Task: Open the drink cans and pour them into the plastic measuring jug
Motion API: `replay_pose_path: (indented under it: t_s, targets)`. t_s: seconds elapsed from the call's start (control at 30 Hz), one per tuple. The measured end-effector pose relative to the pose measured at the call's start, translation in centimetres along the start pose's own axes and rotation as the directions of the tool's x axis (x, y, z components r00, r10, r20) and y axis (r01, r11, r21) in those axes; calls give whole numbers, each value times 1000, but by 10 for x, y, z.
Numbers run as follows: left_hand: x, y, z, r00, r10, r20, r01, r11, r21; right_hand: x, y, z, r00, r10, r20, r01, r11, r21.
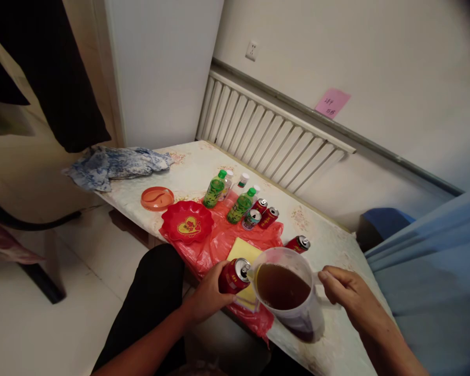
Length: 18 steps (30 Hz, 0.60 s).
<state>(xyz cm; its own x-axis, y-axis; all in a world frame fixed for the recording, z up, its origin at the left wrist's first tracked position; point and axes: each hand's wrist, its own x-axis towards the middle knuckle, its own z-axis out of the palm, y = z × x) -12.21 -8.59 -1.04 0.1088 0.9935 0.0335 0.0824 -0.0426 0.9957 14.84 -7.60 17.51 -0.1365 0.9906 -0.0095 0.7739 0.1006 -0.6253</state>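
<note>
My left hand is wrapped round a red drink can, whose opened top faces up and toward the right. In my right hand is the handle of a clear plastic measuring jug, tilted to the left. Brown liquid fills a good part of the jug. Its spout meets the can's opening, at least as seen from here; whether liquid flows between them I cannot make out. A yellow cloth or pad lies beneath the can and jug, on a red plastic sheet.
Green-capped bottles, white-capped bottles and several cans stand on the table's far side. A red scalloped plate and an orange round dish sit left. Another can is behind the jug. A blue patterned cloth lies far left.
</note>
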Motion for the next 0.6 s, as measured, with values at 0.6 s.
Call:
replay_pose_path:
  t_s: [0.6]
  targets:
    - [3,-20,-13,998,-31,-48,27,995,-91,40,26,45,968,116,-221,66,735,675]
